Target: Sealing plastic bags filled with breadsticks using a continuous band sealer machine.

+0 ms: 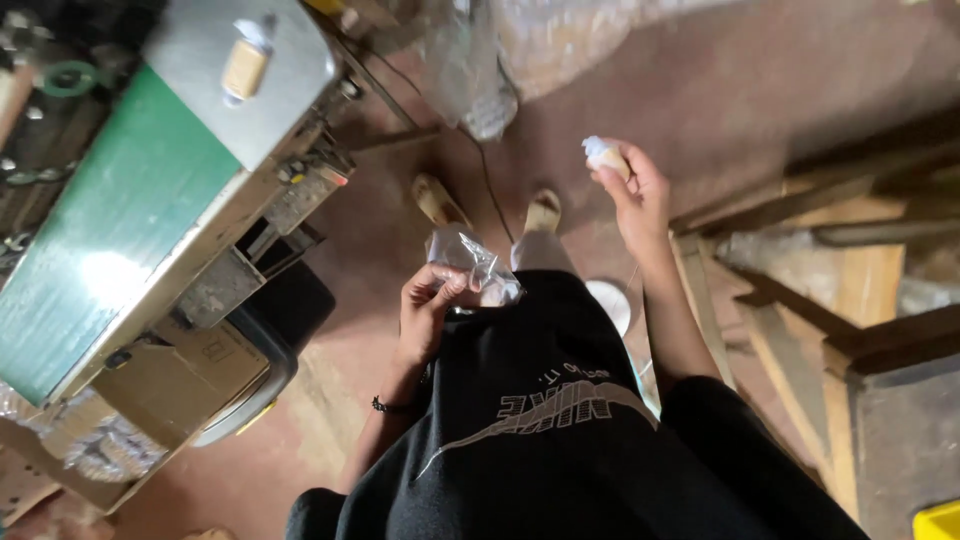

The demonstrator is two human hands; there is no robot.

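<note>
Clear plastic bag (470,262) between left-hand fingertips (450,285).

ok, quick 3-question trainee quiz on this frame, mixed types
1. True or false: the left hand holds a clear plastic bag.
2. What does the right hand hold? A) a small pale object wrapped in clear film B) scissors C) nothing
3. Fill in: the machine with the green belt stands to the person's ____.

Key: 1 true; 2 A; 3 left.
</note>
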